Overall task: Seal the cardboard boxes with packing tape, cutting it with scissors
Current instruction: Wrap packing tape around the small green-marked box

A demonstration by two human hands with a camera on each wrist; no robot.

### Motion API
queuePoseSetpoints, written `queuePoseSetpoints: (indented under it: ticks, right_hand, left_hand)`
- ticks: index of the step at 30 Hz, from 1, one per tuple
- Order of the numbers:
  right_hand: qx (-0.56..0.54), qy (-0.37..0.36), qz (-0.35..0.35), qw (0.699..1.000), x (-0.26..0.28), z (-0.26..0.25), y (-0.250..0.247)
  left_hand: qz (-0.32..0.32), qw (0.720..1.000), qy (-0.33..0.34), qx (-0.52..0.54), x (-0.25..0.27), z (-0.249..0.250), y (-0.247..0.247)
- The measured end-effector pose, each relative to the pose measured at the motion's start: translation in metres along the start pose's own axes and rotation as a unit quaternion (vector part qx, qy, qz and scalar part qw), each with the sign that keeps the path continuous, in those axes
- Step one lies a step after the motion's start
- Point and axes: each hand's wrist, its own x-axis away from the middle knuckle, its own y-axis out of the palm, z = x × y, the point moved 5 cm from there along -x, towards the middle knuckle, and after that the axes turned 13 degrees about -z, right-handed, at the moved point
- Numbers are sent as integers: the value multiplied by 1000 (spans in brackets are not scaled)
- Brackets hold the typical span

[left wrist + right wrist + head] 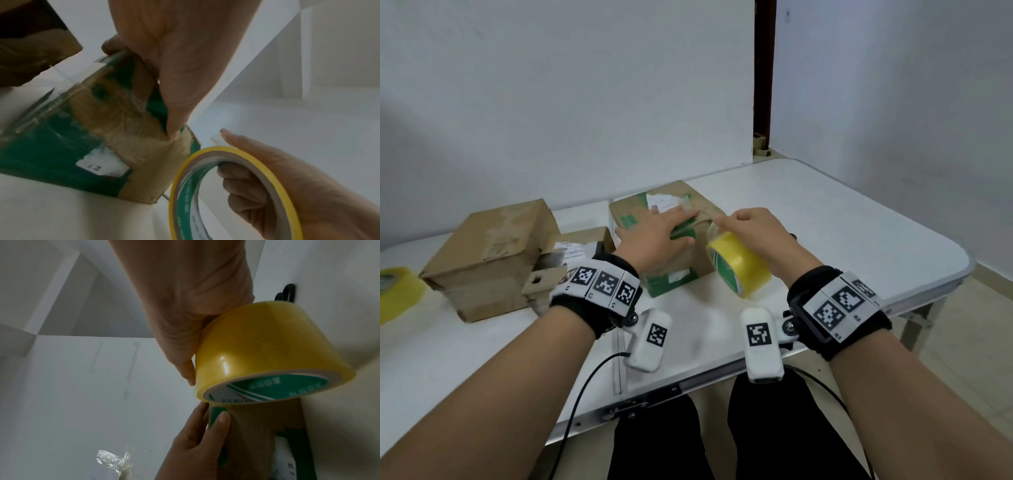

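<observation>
Left hand (654, 236) flat on box (640, 212); right hand (760, 233) fingers clamped on tape roll (738, 263). Risk: pull skews, tape wrinkles off seam.

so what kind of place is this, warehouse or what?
Probably a bare room set up for packing, not a warehouse: white folding table, plain white walls, a few worn brown cardboard boxes and yellow packing-tape rolls.

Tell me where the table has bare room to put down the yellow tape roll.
Bare patch: white table right of the green-printed cardboard box. Also the near strip. Crowded: left side, with brown cardboard boxes and a second yellow tape roll.
</observation>
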Motion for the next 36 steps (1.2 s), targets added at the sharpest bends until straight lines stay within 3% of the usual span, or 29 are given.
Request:
queuePoseSetpoints:
  ticks: [2, 6, 11, 17, 23, 36]
  right_hand:
    - [-2, 2, 3, 1000, -2, 5, -1]
    - [4, 10, 29, 1000, -4, 12, -7]
    - [3, 14, 36, 999, -4, 8, -5]
    - [2, 14, 33, 999, -3, 6, -4]
    - [1, 3, 24, 1000, -5, 1, -5]
    - [1, 50, -164, 985, 7, 5, -1]
  left_hand:
    - [12, 1000, 3, 9, -3, 0, -1]
    - [92, 987, 78, 110, 4, 18, -15]
    - [-12, 966, 106, 234, 6, 39, -4]
    - [74, 959, 72, 265, -4, 28, -11]
    - [21, 949, 86, 303, 0, 32, -16]
    - [57, 955, 66, 283, -3, 26, -15]
